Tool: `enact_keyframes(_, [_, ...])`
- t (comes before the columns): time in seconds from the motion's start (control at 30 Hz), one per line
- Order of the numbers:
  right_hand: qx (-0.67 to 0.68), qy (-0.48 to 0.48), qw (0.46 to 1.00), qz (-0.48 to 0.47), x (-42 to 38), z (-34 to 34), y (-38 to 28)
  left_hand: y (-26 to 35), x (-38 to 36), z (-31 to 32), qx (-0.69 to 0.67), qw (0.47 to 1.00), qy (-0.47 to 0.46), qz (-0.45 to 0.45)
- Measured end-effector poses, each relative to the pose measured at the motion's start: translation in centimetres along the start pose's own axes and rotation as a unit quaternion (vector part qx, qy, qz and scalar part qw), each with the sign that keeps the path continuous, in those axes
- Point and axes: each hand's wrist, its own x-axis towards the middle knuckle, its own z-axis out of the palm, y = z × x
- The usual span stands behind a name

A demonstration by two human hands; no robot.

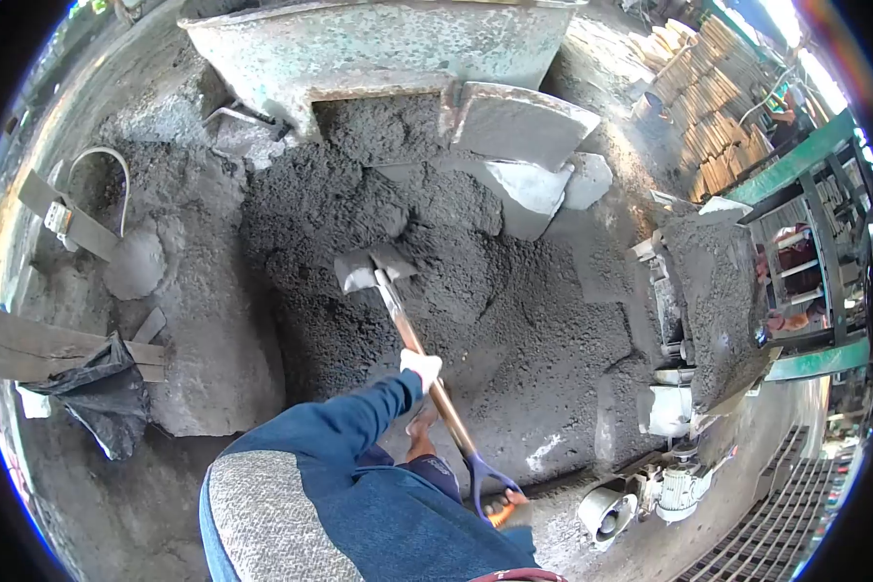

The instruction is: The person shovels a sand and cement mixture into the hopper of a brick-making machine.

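Observation:
A shovel [454, 422] slants across the middle of the head view, its metal blade [359, 271] against the dark, wet-looking heap [446, 281]. Partway down the shaft, my left hand [421, 369], in a white glove, is closed round it. My right hand [507, 504] grips the D-shaped handle at the shovel's lower end, near its orange grip. Part of the blade is hidden by the grey material around it.
Behind the heap stands a large worn metal bin [388, 53] with an opening at its base. Flat slabs [519, 126] lean beside it. A motor [684, 490] sits at lower right, a black plastic bag [107, 393] hangs at left, and a person [795, 267] is beyond the green frame.

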Motion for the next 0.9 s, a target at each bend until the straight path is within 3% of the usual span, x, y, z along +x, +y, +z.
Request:
enact_keyframes(0.07, [-0.003,-0.03,0.999,0.021,-0.4,-1.0,1.4,-3.1,-1.1,-2.2,0.105,0.991,0.066,0.059])
enact_keyframes(0.1, [0.006,-0.05,0.999,0.02,-0.6,-0.4,2.3,-2.9,-1.6,-3.8,0.113,0.992,0.038,0.043])
enact_keyframes(0.2, [0.034,-0.114,0.993,0.019,-2.5,5.3,5.9,9.6,-6.7,-9.8,-0.019,0.994,-0.015,0.104])
enact_keyframes(0.23, [0.043,-0.142,0.989,0.019,-1.9,9.2,7.2,9.8,-2.2,-11.5,0.073,0.968,0.078,0.229])
enact_keyframes(0.27, [0.053,-0.167,0.984,0.015,-0.3,14.2,9.2,12.7,0.2,-13.7,-0.008,0.971,0.069,0.229])
enact_keyframes(0.33, [0.066,-0.209,0.976,-0.003,2.7,23.6,13.0,15.3,12.8,-19.3,0.073,0.987,0.031,0.141])
enact_keyframes(0.37, [0.044,-0.176,0.983,-0.012,3.1,24.9,14.7,17.2,13.0,-21.2,0.03,0.993,0.011,0.116])
enact_keyframes(0.4, [0.024,-0.138,0.99,-0.021,2.9,25.8,16.6,17.6,13.3,-22.3,0.093,0.98,0.018,0.174])
enact_keyframes(0.47, [0.008,-0.074,0.996,-0.054,1.0,24.5,19.4,15.0,12.1,-23.0,0.054,0.986,0.009,0.16])
enact_keyframes(0.53, [-0.015,-0.06,0.991,-0.117,0.2,23.4,17.7,13.4,10.7,-21.6,-0.022,0.992,0.017,0.119])
enact_keyframes(0.57, [-0.079,-0.024,0.984,-0.159,-2.7,24.8,16.7,14.8,6.6,-21.6,-0.065,0.997,-0.023,0.014])
enact_keyframes(0.67, [-0.173,-0.023,0.95,-0.26,-4.2,21.3,14.2,10.9,5.0,-20.7,-0.157,0.986,-0.025,-0.043])
enact_keyframes(0.8, [-0.231,-0.028,0.915,-0.328,-8.3,20.6,12.0,9.2,-1.4,-22.1,-0.225,0.973,-0.045,-0.024])
enact_keyframes(0.83, [-0.247,-0.038,0.904,-0.348,-9.7,21.1,11.7,8.1,-1.1,-23.3,-0.273,0.958,-0.086,0.011])
enact_keyframes(0.9, [-0.34,-0.03,0.86,-0.38,-10.8,25.3,12.0,10.5,-2.5,-26.0,-0.298,0.95,-0.071,0.061])
